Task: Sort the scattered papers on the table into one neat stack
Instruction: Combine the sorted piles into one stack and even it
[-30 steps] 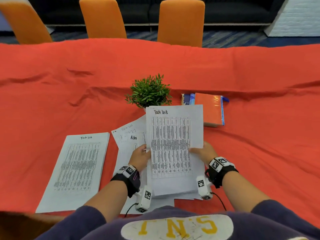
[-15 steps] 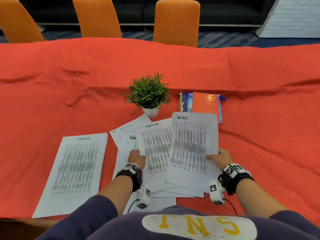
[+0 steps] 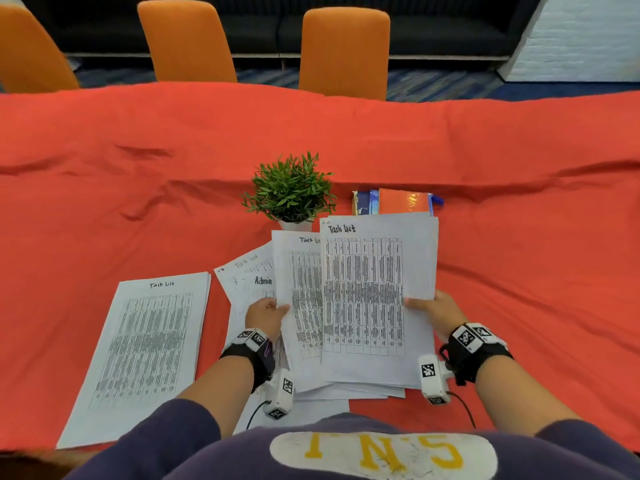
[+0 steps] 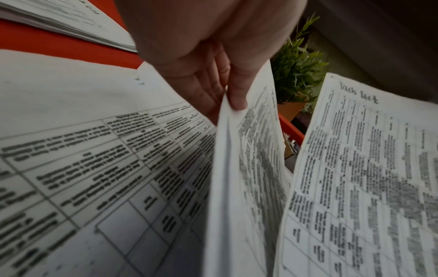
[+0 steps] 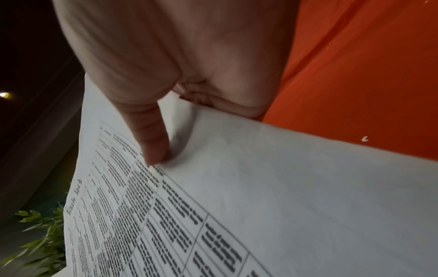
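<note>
My right hand (image 3: 424,306) pinches the right edge of a "Task List" sheaf (image 3: 375,299), thumb on top, held up off the table. My left hand (image 3: 268,311) pinches the left edge of a second printed sheaf (image 3: 301,296) that sits partly behind the first. In the left wrist view the thumb and fingers (image 4: 233,101) clamp that paper's edge (image 4: 227,142). The right wrist view shows my thumb (image 5: 151,142) pressed on the sheet (image 5: 260,187). Under both lie loose sheets, one headed "Admin" (image 3: 258,282). A separate paper stack (image 3: 145,348) lies flat at the left.
A small potted plant (image 3: 291,194) stands just beyond the papers. Notebooks with an orange cover (image 3: 401,201) lie to its right, partly hidden by the raised sheaf. A red cloth (image 3: 519,237) covers the table. Orange chairs (image 3: 343,53) line the far edge.
One second ago both hands held one sheaf together. Then the right hand carried its sheaf rightward, the left stayed on the lower papers, and now each hand lifts its own sheaf.
</note>
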The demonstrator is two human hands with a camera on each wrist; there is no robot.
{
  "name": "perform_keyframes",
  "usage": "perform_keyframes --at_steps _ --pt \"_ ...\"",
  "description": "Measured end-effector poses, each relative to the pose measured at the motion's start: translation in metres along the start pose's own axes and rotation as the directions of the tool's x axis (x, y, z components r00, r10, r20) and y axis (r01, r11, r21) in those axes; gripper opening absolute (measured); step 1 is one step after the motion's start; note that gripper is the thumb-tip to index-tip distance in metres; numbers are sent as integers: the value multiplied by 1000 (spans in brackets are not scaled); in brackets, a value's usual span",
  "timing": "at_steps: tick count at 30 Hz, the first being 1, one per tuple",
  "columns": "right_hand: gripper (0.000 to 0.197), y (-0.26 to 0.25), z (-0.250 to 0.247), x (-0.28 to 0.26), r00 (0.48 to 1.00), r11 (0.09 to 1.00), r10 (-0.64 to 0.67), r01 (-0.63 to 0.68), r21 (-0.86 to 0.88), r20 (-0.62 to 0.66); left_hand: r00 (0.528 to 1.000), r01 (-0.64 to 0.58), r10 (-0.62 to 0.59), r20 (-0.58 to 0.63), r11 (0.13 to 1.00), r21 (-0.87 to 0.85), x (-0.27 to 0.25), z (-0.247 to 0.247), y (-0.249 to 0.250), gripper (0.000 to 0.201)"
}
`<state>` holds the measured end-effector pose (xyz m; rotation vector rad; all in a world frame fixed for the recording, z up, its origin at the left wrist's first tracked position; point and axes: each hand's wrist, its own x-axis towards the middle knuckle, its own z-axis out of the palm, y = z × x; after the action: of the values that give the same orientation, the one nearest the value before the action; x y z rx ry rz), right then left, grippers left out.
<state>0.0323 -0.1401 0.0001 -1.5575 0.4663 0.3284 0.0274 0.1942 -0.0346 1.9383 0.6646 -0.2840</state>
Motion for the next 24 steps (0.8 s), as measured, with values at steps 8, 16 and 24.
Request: perform_keyframes --at_steps 8,16,24 --pt "22 2 18 9 996 996 60 -64 69 66 992 -77 100 72 960 -271 -23 -10 11 4" --pt "44 3 20 13 999 998 -41 40 -53 -17 987 -108 139 76 943 -314 -35 -4 13 30" --pt "24 5 -19 5 992 996 -84 81 -32 -93 992 -110 121 19 951 -289 -34 -13 10 28"
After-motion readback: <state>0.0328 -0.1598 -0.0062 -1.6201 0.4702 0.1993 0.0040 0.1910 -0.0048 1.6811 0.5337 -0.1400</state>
